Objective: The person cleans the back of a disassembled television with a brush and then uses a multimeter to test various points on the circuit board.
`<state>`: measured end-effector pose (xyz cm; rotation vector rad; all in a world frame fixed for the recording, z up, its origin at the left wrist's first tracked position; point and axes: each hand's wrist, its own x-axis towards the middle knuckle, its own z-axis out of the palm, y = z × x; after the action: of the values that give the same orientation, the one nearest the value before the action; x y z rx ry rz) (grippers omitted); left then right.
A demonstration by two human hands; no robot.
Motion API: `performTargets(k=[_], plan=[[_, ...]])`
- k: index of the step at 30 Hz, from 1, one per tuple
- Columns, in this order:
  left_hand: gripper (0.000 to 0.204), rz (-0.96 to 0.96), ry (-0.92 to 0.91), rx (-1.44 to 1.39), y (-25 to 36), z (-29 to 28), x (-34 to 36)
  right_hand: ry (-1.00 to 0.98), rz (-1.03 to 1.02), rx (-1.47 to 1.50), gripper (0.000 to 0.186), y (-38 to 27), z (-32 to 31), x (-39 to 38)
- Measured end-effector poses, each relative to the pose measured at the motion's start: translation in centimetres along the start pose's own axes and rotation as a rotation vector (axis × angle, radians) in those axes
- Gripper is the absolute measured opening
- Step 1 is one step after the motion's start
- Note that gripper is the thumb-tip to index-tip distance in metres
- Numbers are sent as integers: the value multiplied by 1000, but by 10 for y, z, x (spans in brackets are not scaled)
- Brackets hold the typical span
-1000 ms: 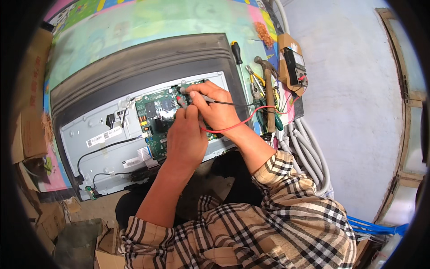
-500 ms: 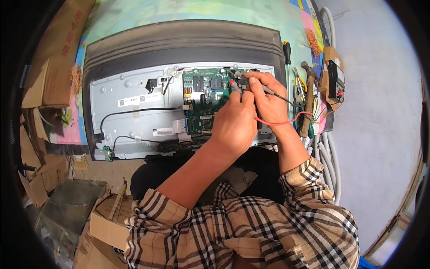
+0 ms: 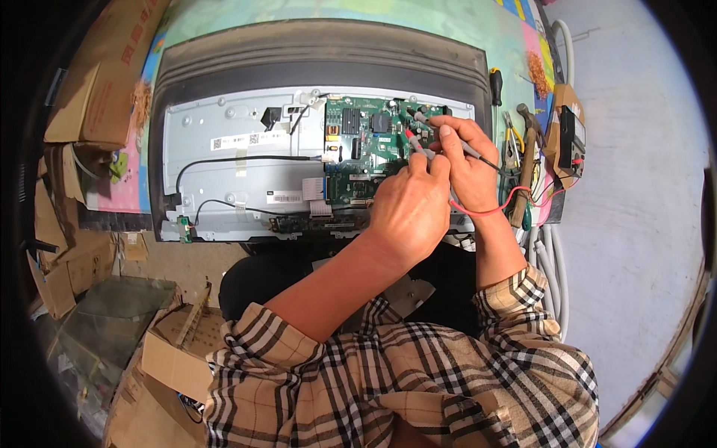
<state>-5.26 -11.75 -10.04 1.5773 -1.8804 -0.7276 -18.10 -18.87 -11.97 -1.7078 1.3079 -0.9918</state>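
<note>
My left hand (image 3: 413, 213) pinches the red test probe (image 3: 415, 142), its tip at the upper right part of a green circuit board (image 3: 343, 168). Just beyond it, my right hand (image 3: 474, 175) grips the black test probe (image 3: 423, 119), also pointed at the board. Whether either tip touches a contact is too small to tell. The board is mounted on the pale metal back panel (image 3: 224, 175) of a flat screen set, partly covered by my hands. Red and black leads run right toward a multimeter (image 3: 572, 138) leaning on a cardboard piece.
A hammer (image 3: 529, 149), pliers (image 3: 512, 153) and a screwdriver (image 3: 496, 86) lie right of the panel. Grey hoses (image 3: 547, 280) hang past the table's right edge. Cardboard boxes (image 3: 89, 97) stand at the left, with an open carton (image 3: 175, 362) below.
The view has shifted, so the panel and both hands appear farther right and higher. The red probe's tip sits slightly nearer me on the board. Both hands keep their probes.
</note>
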Motion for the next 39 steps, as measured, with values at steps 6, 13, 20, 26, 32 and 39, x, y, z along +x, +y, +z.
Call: performTargets(k=[6, 13, 20, 26, 32, 39], plan=[[24, 7, 6, 6, -1, 1, -5, -6, 9, 14, 19, -2, -1, -5], [21, -13, -6, -17, -2, -1, -10, -11, -24, -66, 18, 0, -3, -8], [21, -1, 4, 5, -4, 5, -14, -17, -30, -102, 16, 1, 1, -11], [24, -5, 11, -1, -9, 6, -14, -35, -34, -151, 15, 5, 3, -11], [27, -13, -1, 13, -12, 7, -13, -57, -21, -188, 14, 3, 5, -13], [25, -28, -39, 20, -12, 6, -12, -68, -7, -187, 14, 4, 5, -11]])
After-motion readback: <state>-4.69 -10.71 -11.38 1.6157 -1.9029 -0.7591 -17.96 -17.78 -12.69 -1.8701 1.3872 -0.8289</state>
